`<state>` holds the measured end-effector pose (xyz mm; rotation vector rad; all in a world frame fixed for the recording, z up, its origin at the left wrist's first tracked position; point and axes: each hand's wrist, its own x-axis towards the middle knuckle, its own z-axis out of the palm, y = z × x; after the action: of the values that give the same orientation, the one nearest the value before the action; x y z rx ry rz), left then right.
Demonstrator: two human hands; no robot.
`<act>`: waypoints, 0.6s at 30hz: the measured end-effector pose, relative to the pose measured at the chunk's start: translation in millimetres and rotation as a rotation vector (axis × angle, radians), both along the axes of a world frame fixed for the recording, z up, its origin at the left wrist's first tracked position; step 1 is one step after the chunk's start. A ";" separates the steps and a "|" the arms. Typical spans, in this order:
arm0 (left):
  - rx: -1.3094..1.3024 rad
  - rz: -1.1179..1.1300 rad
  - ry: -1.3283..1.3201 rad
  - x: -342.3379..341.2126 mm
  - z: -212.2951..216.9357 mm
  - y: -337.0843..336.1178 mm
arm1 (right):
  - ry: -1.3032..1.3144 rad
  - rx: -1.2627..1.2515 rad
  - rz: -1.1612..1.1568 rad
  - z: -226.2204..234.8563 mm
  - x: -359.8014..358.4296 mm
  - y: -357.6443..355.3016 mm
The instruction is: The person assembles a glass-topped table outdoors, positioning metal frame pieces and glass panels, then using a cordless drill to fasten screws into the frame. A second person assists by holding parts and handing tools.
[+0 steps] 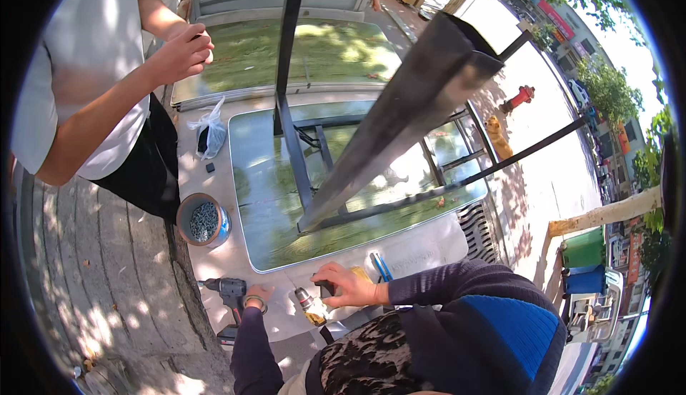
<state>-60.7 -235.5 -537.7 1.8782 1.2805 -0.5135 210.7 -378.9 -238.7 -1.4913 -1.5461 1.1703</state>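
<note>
My right hand point(351, 286) pinches a small black block-like piece point(325, 288) above the near edge of the work surface. Just under it lies a yellow and black drill point(311, 308), chuck pointing away from me. My left hand point(259, 295), with a band at the wrist, rests low on the surface beside a dark cordless drill point(232, 293); its fingers look loosely spread, without a tool. Ahead, a black square-tube metal frame point(296, 159) lies on a glass tabletop point(268, 252), one thick leg point(407, 109) rising toward me.
A bucket of screws point(203, 222) stands left of the glass, near a plastic bag point(211, 134) and a small black square piece point(209, 168). Another person point(107, 73) stands at the left, hands raised. Behind lies a second glass panel point(336, 48). A dog point(496, 136) is to the right.
</note>
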 end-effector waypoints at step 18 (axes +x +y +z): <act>-1.535 0.262 -1.008 614.0 443.2 -321.8 | -0.674 0.451 -0.481 173.7 403.0 -332.7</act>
<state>553.2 -557.4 -94.4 0.4322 0.1638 -0.1801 613.7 -711.6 -65.0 -1.8755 -1.5744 0.0171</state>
